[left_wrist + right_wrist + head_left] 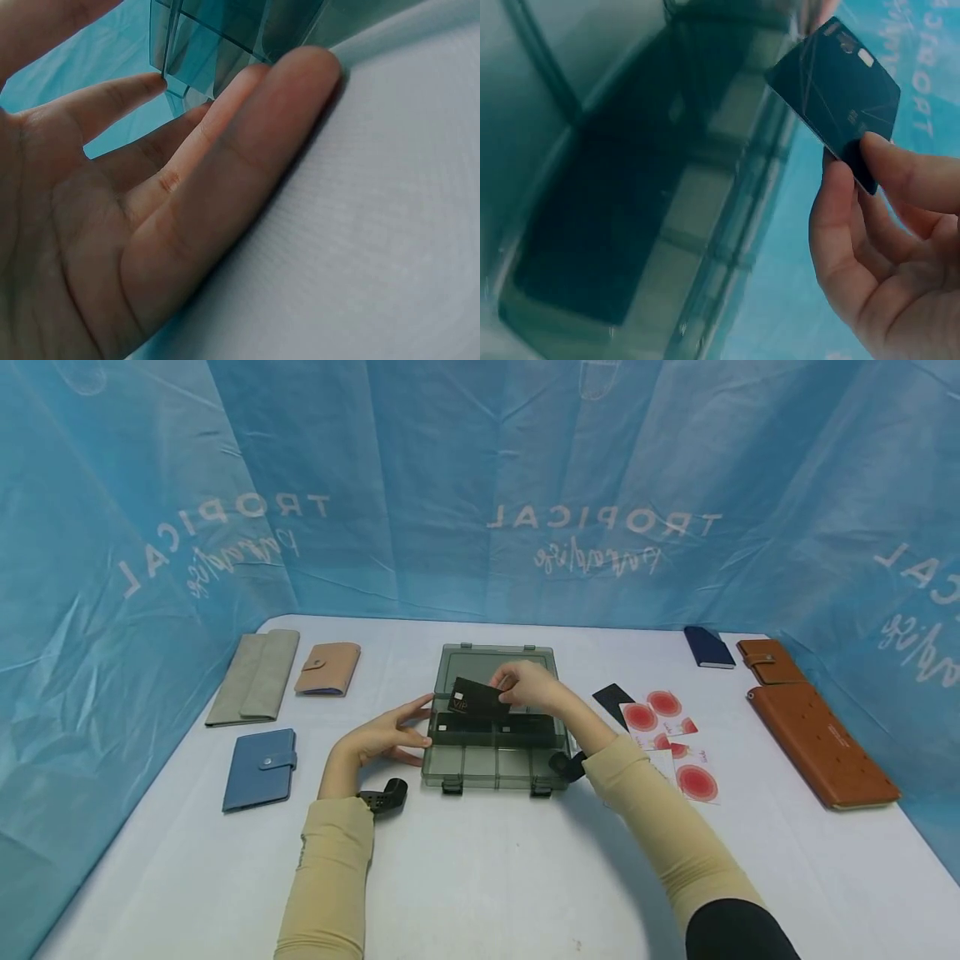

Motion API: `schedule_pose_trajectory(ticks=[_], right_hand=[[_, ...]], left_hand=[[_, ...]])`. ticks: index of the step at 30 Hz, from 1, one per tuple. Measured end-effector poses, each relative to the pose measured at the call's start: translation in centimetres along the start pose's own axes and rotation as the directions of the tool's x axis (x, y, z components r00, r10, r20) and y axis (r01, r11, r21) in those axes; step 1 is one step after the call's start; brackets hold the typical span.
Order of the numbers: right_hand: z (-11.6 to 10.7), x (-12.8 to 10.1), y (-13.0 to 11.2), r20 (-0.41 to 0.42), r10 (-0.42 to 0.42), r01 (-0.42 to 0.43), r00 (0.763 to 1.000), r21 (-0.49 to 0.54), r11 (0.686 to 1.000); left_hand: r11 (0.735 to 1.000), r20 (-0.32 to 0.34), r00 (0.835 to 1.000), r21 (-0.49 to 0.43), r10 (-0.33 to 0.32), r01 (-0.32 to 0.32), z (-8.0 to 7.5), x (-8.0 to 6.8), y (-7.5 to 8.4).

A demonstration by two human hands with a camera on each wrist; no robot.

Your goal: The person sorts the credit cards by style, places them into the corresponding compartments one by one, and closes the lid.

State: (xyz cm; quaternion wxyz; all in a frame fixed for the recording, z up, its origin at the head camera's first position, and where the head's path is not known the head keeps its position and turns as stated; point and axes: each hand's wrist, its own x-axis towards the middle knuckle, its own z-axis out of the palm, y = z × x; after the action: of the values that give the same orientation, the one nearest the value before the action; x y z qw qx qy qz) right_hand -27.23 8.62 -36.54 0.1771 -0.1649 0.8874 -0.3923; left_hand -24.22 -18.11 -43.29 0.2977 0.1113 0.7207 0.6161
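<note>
The card (477, 699) is black with gold "VIP" letters. The box (491, 774) is smoky grey and transparent. The cards (670, 737) on the white table (480, 877) show red circles, perhaps on a white ground. One wallet (259, 769) is blue.

Head view high, facing down, wrist views close, sharing box (491, 718)
</note>
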Motion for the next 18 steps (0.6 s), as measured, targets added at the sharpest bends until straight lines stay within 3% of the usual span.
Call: schedule_pose_trajectory(ticks=[6,11,18], right_hand=[[1.3,0.4,-0.6,0.035,-0.038,0.043,0.999,-0.135,0.99],[1.7,0.4,-1.1,0.051,-0.063,0.071,0.997,-0.167,0.983],[1.9,0.4,-1.4,0.101,-0.008,0.032,0.995,-0.234,0.972]], left_hand=[[1.0,0.003,1.0,-0.001,-0.004,0.004,0.1,0.1,0.0],[1.0,-0.001,1.0,-0.01,-0.006,0.006,0.1,0.0,0.1],[1.0,0.002,1.0,-0.011,-0.002,0.002,0.0,0.0,0.1]])
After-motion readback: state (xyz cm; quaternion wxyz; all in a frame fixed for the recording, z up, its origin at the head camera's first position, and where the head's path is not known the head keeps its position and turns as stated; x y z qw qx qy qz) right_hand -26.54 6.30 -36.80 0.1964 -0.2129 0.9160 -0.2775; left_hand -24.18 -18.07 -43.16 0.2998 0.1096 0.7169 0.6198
